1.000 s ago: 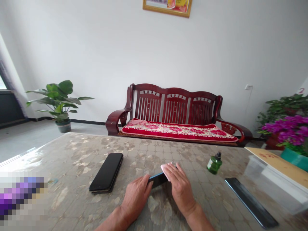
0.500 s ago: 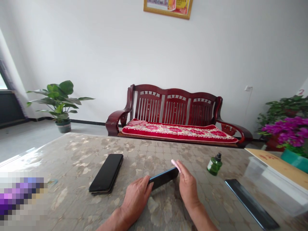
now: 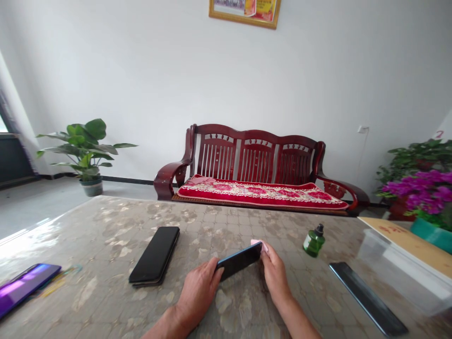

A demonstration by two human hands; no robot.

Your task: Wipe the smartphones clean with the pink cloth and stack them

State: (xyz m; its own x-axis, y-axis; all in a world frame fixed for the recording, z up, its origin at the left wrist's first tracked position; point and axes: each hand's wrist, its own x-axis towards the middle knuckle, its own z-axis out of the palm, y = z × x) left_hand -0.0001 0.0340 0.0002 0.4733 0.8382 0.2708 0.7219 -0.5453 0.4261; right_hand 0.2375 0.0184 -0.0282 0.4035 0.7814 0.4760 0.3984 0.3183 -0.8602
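A dark smartphone (image 3: 240,262) with a blue edge is held tilted above the table, its dark face towards me. My left hand (image 3: 199,293) is closed around its left end, thumb on the near face. My right hand (image 3: 277,277) pinches a small pale pink cloth (image 3: 265,248) against the phone's right end. Left of my hands lies a black phone (image 3: 155,254) that seems to rest on another flat item. Beyond my right hand stands a small green spray bottle (image 3: 313,241) with a black top. A second dark phone (image 3: 367,297) lies at the right.
A patterned cover lies over the table (image 3: 116,230). A purple-screened phone (image 3: 28,285) is at the left edge. At right are a clear plastic box (image 3: 391,268) and purple flowers (image 3: 429,193). A red wooden bench (image 3: 257,160) stands behind the table.
My right fingers have closed from nearly straight to a pinch around the phone's right end, with the cloth now folded over that edge. My left hand keeps its hold.
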